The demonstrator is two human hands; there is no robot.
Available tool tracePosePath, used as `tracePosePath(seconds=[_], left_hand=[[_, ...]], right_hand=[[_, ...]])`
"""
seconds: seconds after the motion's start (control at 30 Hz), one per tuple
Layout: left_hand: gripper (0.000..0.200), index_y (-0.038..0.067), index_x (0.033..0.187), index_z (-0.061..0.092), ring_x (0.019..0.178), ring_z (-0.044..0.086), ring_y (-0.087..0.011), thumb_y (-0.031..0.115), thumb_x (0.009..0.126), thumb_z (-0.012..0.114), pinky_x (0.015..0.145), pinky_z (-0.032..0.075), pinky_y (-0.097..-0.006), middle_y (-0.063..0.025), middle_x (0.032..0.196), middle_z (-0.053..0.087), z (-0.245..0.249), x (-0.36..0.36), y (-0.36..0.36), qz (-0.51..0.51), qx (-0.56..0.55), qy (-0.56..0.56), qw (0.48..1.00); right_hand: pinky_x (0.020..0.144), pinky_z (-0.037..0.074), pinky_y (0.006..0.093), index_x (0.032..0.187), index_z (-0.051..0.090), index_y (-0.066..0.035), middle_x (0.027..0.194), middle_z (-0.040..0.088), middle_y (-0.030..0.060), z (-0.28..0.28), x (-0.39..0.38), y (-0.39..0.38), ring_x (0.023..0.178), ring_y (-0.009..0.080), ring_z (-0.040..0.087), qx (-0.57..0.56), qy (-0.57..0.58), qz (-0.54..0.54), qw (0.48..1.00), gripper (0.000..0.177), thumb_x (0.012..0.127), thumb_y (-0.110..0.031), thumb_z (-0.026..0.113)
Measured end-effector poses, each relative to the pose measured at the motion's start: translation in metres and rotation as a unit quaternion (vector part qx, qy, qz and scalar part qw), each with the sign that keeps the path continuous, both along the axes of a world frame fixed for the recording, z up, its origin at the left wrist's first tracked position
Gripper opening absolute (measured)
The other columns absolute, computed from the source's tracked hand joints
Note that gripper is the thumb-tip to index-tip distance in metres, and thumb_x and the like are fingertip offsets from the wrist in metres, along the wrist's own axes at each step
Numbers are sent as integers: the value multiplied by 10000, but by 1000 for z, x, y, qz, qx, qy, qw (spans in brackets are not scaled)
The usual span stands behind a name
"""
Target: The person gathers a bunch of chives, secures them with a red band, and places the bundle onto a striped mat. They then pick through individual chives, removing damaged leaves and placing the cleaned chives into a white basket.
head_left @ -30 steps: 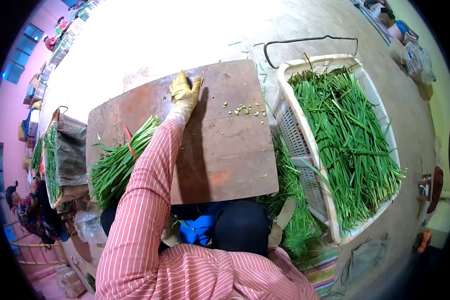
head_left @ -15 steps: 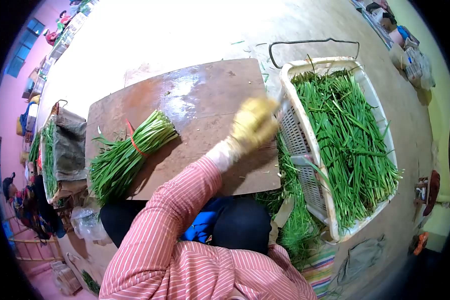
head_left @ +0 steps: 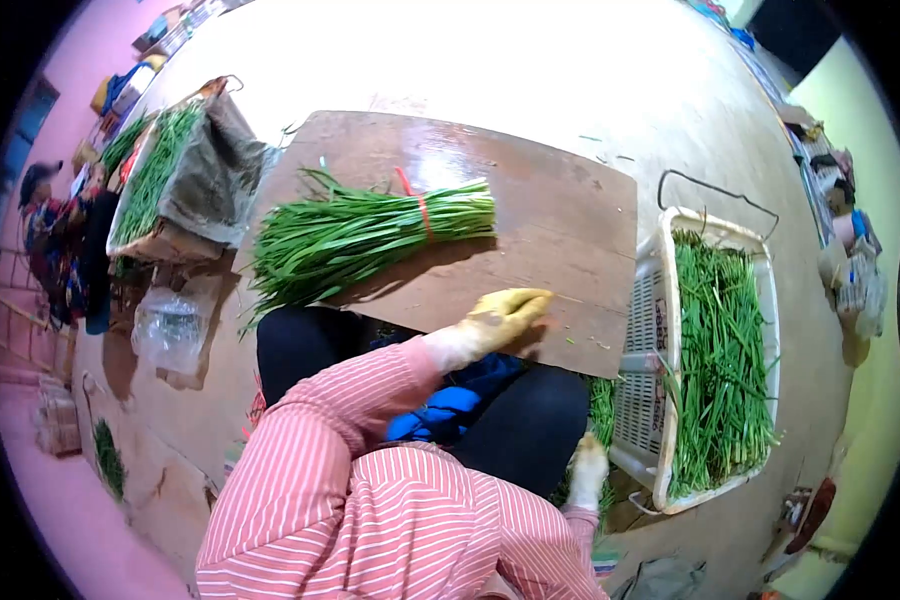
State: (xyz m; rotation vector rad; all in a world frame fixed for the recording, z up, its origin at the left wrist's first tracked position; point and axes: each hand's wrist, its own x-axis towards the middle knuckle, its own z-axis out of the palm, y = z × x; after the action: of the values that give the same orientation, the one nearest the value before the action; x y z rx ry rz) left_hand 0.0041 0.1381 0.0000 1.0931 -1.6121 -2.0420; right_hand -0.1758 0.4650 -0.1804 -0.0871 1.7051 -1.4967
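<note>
One chive bundle (head_left: 370, 232) on board (head_left: 570, 215); left hand (head_left: 505, 312) open, flat; right hand (head_left: 588, 470), fingers unclear, by crate (head_left: 646, 330).

The scene is lit brightly from above. The floor (head_left: 490, 60) beyond the board (head_left: 560, 230) is washed out almost to white, and a patch of glare is seen on the board's far part. Soft shadows are cast toward the viewer under the bundle of greens (head_left: 360, 235) and beside the left hand (head_left: 500, 315), which is rendered slightly soft. Straight lines are bent by a fisheye lens, and the corners are cut off in black. Detail near the rim is smeared.
</note>
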Motion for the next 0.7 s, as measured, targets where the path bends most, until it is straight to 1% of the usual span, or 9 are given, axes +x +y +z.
tracePosePath(seconds=[0.03, 0.07, 0.13, 0.2, 0.27, 0.33, 0.47, 0.6, 0.7], left_hand=[[385, 35, 1224, 576, 1053, 584, -141, 307, 960, 514, 898, 468, -290, -78, 1133, 631, 12, 28, 4, 20, -14, -18, 1000], [417, 24, 1226, 571, 1046, 580, -142, 339, 962, 500, 929, 440, -293, -74, 1104, 643, -18, 50, 6, 37, 50, 27, 998], [402, 37, 1227, 572, 1013, 583, -141, 332, 965, 495, 911, 440, -280, -62, 1075, 647, -49, 87, 18, 42, 23, -27, 998], [392, 50, 1229, 570, 966, 588, -142, 332, 968, 490, 883, 448, -275, -50, 1051, 648, -64, 112, 44, 72, 117, 67, 988], [403, 61, 1246, 557, 977, 588, -154, 343, 967, 490, 883, 451, -294, -59, 1064, 648, -73, 125, 61, 56, 183, 93, 977], [397, 62, 1245, 561, 987, 585, -156, 337, 971, 481, 891, 451, -303, -71, 1079, 643, -73, 132, 65, 33, 176, 71, 981], [407, 47, 1248, 559, 1000, 579, -160, 336, 973, 475, 911, 445, -300, -77, 1085, 637, -69, 141, 54, 16, 164, 79, 983], [407, -2, 1217, 568, 948, 587, -150, 312, 966, 506, 875, 463, -278, -88, 1045, 645, -61, 142, 46, 79, 182, 127, 972], [393, 0, 1220, 567, 950, 589, -149, 294, 964, 520, 877, 463, -269, -86, 1070, 640, -66, 140, 44, 76, 218, 169, 958]], right_hand=[[580, 439, 207, 1176, 576, -26, 825, 563, -10, 47, 1, -25, 651, 74, 502, 13, 76, -4, 997, 284, 959, -199, 518], [588, 440, 201, 1208, 567, -22, 834, 570, -7, 98, 3, -57, 658, 74, 499, 25, 153, -7, 988, 289, 973, -176, 497], [603, 440, 162, 1254, 530, -1, 897, 594, 6, 167, 8, -117, 718, 49, 527, -10, 269, 24, 963, 311, 959, -93, 503], [747, 504, 246, 1238, 562, -2, 1065, 642, 67, 196, 23, -178, 927, 142, 589, -59, 469, 78, 878, 326, 948, -151, 547], [832, 498, 299, 1203, 596, -23, 1146, 631, 123, 224, 54, -244, 1016, 205, 599, -174, 562, 165, 791, 321, 906, -145, 607], [833, 493, 335, 1179, 619, -65, 1090, 641, 152, 252, 81, -295, 980, 249, 611, -108, 689, 253, 670, 324, 860, -119, 651], [789, 494, 352, 1124, 649, -111, 958, 653, 133, 224, 87, -372, 896, 267, 610, -121, 672, 249, 687, 298, 827, -116, 676], [754, 493, 373, 1079, 665, -100, 890, 637, 133, 212, 99, -409, 864, 273, 603, -135, 725, 287, 611, 282, 800, -121, 691], [676, 484, 380, 973, 692, -122, 841, 632, 148, 213, 102, -427, 805, 291, 616, -35, 727, 400, 557, 192, 781, -137, 702]])
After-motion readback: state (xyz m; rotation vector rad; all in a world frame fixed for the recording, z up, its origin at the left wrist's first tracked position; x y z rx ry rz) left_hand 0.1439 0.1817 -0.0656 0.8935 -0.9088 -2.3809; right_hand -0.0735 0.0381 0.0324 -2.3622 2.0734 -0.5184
